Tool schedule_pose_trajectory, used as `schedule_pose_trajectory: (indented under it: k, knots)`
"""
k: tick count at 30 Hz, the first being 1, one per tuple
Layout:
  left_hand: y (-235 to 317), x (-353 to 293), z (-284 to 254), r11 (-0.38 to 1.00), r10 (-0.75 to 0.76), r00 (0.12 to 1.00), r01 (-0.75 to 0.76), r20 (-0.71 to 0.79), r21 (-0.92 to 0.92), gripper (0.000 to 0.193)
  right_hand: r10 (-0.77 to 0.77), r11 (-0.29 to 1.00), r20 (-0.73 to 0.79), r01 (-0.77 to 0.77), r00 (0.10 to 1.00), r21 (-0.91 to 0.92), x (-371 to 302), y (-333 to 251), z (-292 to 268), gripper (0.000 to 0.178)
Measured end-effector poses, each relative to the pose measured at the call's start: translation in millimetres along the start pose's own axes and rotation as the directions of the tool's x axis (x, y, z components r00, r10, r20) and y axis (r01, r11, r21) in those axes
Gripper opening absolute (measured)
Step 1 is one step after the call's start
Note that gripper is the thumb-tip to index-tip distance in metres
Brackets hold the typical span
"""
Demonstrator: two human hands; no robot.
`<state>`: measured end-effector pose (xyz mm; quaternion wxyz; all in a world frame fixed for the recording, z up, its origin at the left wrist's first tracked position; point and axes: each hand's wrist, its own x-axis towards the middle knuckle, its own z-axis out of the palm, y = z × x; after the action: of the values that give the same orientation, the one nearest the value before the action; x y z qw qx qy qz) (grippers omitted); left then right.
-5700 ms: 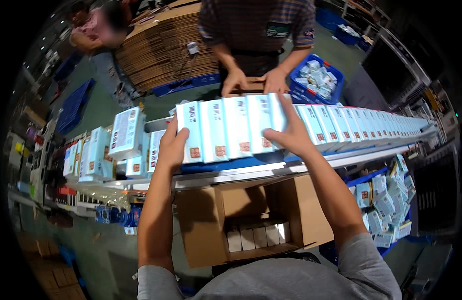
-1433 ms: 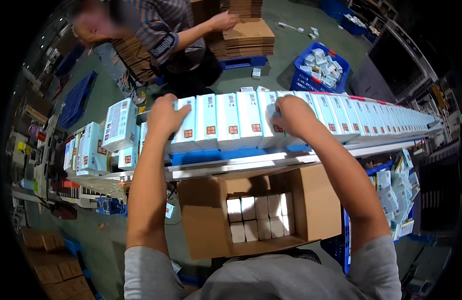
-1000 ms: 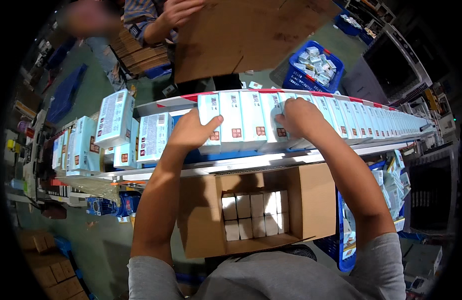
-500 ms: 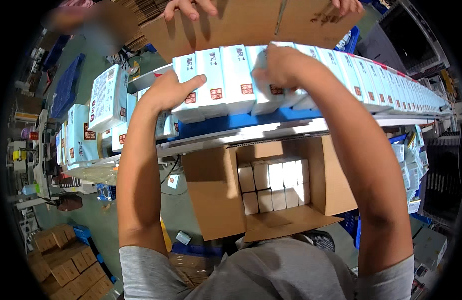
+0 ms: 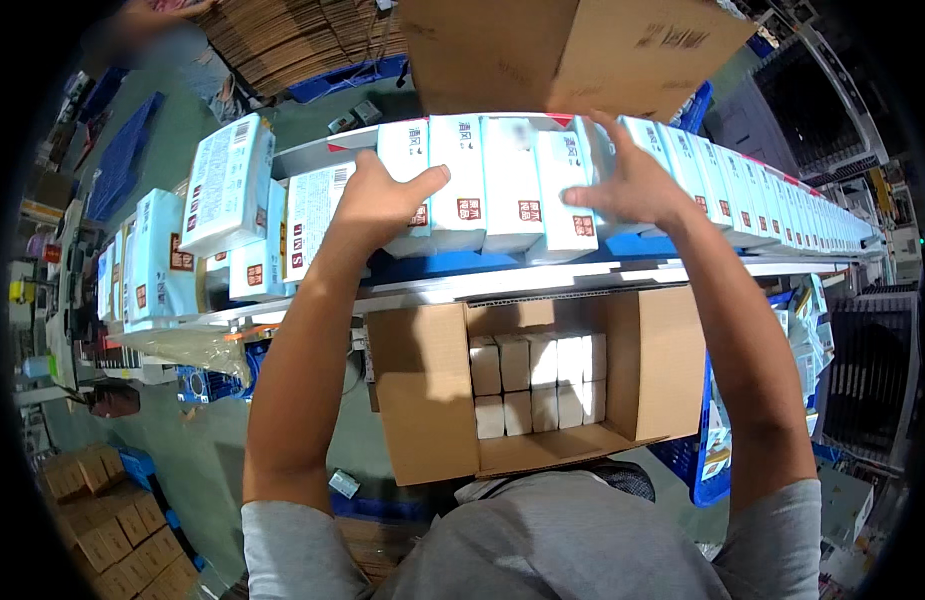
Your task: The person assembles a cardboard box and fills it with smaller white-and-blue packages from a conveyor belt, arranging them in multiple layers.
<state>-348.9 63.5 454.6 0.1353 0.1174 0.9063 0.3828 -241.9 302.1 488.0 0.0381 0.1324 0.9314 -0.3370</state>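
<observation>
A long row of pale blue soft tissue packs (image 5: 509, 190) stands on edge along a conveyor with a blue belt (image 5: 442, 268). My left hand (image 5: 387, 200) grips the left end of a group of several packs, its thumb across the front of the end pack. At the group's other end, my right hand (image 5: 632, 180) has its thumb on a pack's front and its fingers around the right side. The packs between my hands stand pressed together. Below the conveyor an open cardboard box (image 5: 422, 400) holds two rows of packs (image 5: 544, 362).
More tissue packs (image 5: 222, 190) lie stacked on the left, one on top of others. Behind the conveyor stands a large cardboard sheet or box (image 5: 582, 50). A blue crate (image 5: 707, 470) with packs is at right. Cartons (image 5: 122, 525) are stacked lower left.
My view has shifted. My right hand has moved right along the row, opening a gap beside the grouped packs. Another person's hands no longer show on the cardboard behind.
</observation>
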Motion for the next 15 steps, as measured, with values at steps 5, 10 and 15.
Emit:
schedule_pose_trajectory:
  k: [5, 10, 15]
  knots:
    - [-2, -6, -14, 0.95, 0.234, 0.971, -0.219, 0.043, -0.224, 0.051, -0.28, 0.935, -0.159, 0.307, 0.947, 0.176, 13, 15, 16, 0.111]
    - [37, -119, -79, 0.868, 0.391, 0.889, -0.442, -0.239, -0.226, 0.076, -0.377, 0.83, -0.497, 0.523, 0.782, 0.193, -80, -37, -3, 0.108]
    - [27, -234, -30, 0.853, 0.518, 0.855, -0.518, -0.015, -0.066, 0.083, -0.21, 0.847, -0.304, 0.328, 0.929, 0.419, -218, 17, 6, 0.106]
